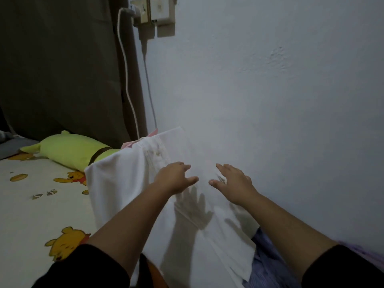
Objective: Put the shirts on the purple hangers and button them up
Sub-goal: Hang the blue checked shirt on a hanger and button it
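A white shirt (pixel 128 183) lies spread on the bed against the wall, its button placket (pixel 154 154) running toward me. My left hand (pixel 175 176) hovers just above the shirt beside the placket, fingers relaxed, holding nothing. My right hand (pixel 232 181) hovers a little to the right of it, fingers spread and empty. Both hands cast shadows on the cloth. A blue striped shirt (pixel 268 262) peeks out from under the white one at the lower right. No purple hanger shows plainly; a pink edge (pixel 152 134) sticks out at the shirt's top.
A yellow-green plush toy (pixel 72 150) lies on the cartoon-print bedsheet (pixel 31 204) at the left. The pale wall (pixel 270 90) rises right behind the shirt. A charger cable (pixel 126 80) hangs from a wall socket (pixel 153 11). A dark curtain (pixel 58 69) fills the upper left.
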